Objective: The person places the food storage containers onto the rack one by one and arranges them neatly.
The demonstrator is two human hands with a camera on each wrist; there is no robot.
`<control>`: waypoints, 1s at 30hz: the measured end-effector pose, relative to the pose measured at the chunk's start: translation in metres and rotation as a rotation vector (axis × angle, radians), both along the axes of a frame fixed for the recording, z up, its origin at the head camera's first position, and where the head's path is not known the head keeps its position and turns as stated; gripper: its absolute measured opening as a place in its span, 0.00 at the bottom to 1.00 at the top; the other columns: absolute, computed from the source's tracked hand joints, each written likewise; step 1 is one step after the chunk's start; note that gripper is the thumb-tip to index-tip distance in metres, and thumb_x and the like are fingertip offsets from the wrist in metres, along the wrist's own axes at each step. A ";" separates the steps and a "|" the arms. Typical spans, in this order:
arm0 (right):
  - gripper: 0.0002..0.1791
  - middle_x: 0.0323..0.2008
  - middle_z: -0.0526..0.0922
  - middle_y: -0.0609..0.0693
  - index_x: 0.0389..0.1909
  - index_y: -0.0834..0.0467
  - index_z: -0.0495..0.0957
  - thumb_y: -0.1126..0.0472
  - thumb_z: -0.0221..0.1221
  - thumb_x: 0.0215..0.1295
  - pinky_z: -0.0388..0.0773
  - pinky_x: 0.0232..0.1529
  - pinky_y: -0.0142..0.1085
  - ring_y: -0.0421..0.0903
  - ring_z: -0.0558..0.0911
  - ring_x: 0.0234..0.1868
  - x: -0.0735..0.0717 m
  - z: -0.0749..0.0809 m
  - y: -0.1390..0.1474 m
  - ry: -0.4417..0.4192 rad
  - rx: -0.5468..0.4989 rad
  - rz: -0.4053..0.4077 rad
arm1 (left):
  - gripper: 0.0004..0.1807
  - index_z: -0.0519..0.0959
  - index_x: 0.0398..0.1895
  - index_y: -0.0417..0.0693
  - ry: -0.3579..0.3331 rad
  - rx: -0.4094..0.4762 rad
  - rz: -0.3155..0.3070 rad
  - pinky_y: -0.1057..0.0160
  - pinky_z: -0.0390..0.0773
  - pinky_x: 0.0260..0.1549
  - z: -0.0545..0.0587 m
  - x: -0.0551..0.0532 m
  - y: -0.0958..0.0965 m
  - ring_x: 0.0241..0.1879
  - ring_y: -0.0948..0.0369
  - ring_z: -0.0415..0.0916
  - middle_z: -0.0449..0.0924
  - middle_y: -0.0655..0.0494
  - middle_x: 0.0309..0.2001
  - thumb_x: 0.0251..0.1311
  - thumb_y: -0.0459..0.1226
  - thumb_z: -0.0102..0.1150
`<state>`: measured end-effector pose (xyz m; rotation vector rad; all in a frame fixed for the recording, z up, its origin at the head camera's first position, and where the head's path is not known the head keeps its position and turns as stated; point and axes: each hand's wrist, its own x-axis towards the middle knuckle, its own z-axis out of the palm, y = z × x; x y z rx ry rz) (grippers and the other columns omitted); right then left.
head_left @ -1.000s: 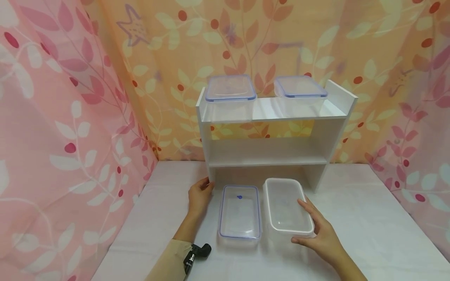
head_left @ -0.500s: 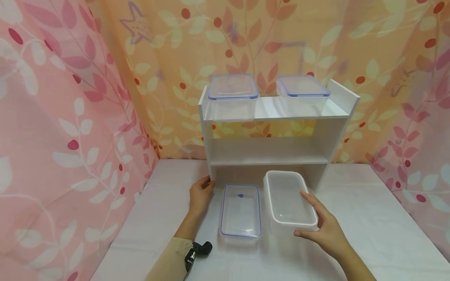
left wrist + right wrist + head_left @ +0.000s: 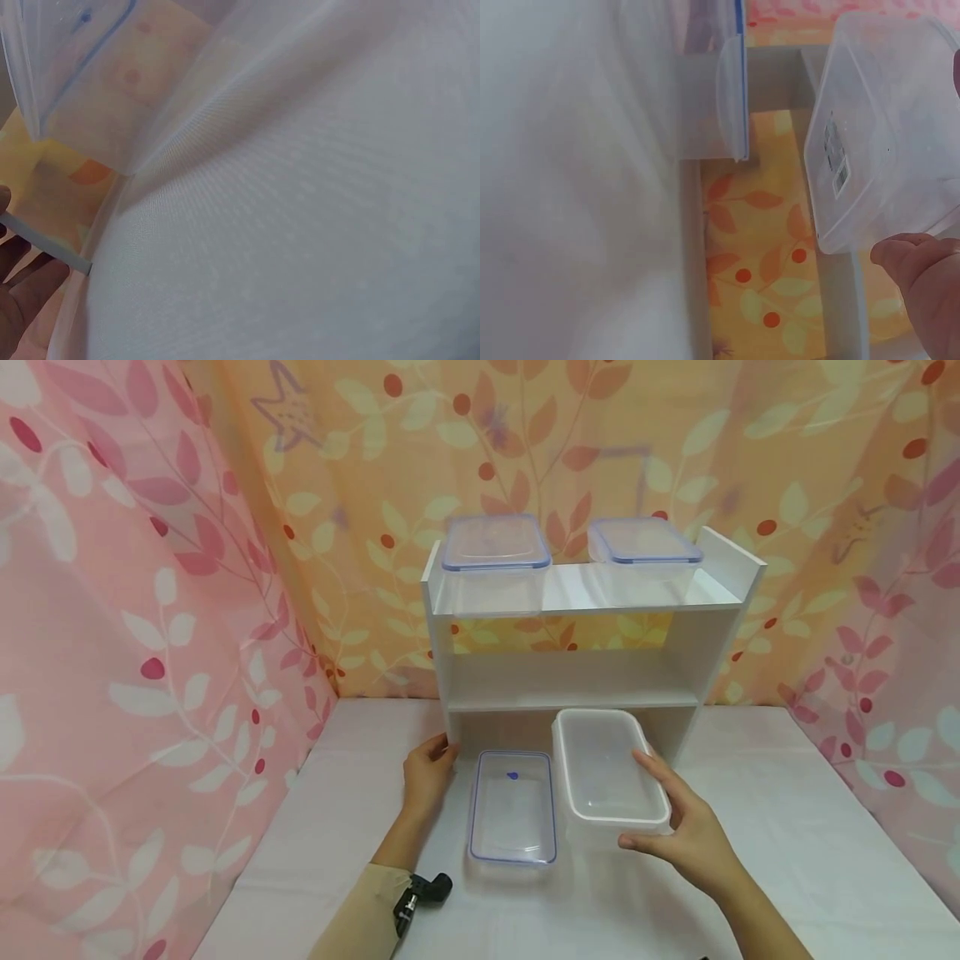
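My right hand [image 3: 686, 822] grips a clear plastic food container [image 3: 609, 768] with a white rim by its near right corner. The container hangs above the table, before the lower opening of a white shelf unit [image 3: 573, 685]. Its underside with a small printed label shows in the right wrist view, where the fingers [image 3: 915, 262] hold its edge. My left hand [image 3: 427, 781] pinches the front edge of the shelf's left side panel [image 3: 49, 244], low near the table. Between the hands a blue-rimmed food container [image 3: 513, 818] stands on the white table.
Two clear containers with blue-edged lids, one on the left [image 3: 495, 564] and one on the right [image 3: 647, 560], stand on the shelf's top board. A patterned curtain [image 3: 360, 527] hangs behind and at both sides. A black wrist mount [image 3: 422, 897] sits on the left sleeve.
My right hand has raised the white-rimmed container and moved it forward, closer to the shelf. The left hand stays on the side panel.
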<state>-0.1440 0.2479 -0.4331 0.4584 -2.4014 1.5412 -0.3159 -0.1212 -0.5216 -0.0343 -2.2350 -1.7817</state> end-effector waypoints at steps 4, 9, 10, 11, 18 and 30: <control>0.61 0.81 0.53 0.60 0.79 0.49 0.60 0.70 0.80 0.42 0.83 0.44 0.30 0.31 0.78 0.55 -0.002 0.010 -0.006 -0.008 -0.005 0.003 | 0.20 0.83 0.58 0.40 0.006 -0.002 -0.005 0.57 0.85 0.45 0.001 0.000 -0.001 0.51 0.54 0.86 0.87 0.47 0.53 0.66 0.40 0.67; 0.61 0.81 0.52 0.59 0.80 0.47 0.59 0.69 0.81 0.43 0.84 0.43 0.31 0.32 0.78 0.55 -0.004 0.019 -0.012 -0.026 -0.025 0.020 | 0.19 0.84 0.57 0.42 -0.002 0.001 -0.002 0.56 0.85 0.46 0.000 0.000 0.000 0.51 0.55 0.86 0.88 0.50 0.52 0.66 0.40 0.68; 0.61 0.81 0.52 0.58 0.80 0.47 0.59 0.69 0.80 0.43 0.84 0.43 0.31 0.32 0.78 0.55 -0.005 0.021 -0.013 -0.026 -0.032 0.026 | 0.19 0.84 0.57 0.43 -0.004 0.004 -0.003 0.56 0.85 0.46 0.000 0.000 0.000 0.51 0.55 0.86 0.88 0.50 0.52 0.66 0.40 0.68; 0.61 0.81 0.52 0.58 0.80 0.47 0.59 0.69 0.80 0.43 0.84 0.43 0.31 0.32 0.78 0.55 -0.006 0.022 -0.014 -0.020 -0.034 0.027 | 0.19 0.84 0.57 0.43 -0.007 0.003 -0.002 0.56 0.85 0.46 0.000 -0.001 0.000 0.51 0.55 0.86 0.88 0.50 0.52 0.66 0.40 0.68; 0.61 0.81 0.52 0.58 0.79 0.50 0.60 0.73 0.79 0.42 0.82 0.47 0.28 0.32 0.77 0.58 -0.013 0.024 -0.024 0.018 -0.066 0.046 | 0.20 0.84 0.58 0.42 -0.007 -0.004 -0.003 0.56 0.85 0.45 -0.001 -0.003 0.000 0.51 0.55 0.86 0.88 0.49 0.53 0.66 0.41 0.68; 0.60 0.82 0.53 0.50 0.78 0.45 0.61 0.68 0.81 0.43 0.83 0.47 0.30 0.34 0.78 0.58 -0.025 0.035 -0.040 0.014 -0.053 0.052 | 0.21 0.83 0.59 0.41 -0.008 0.007 -0.015 0.60 0.85 0.44 -0.003 -0.003 -0.002 0.52 0.54 0.85 0.86 0.45 0.55 0.66 0.41 0.67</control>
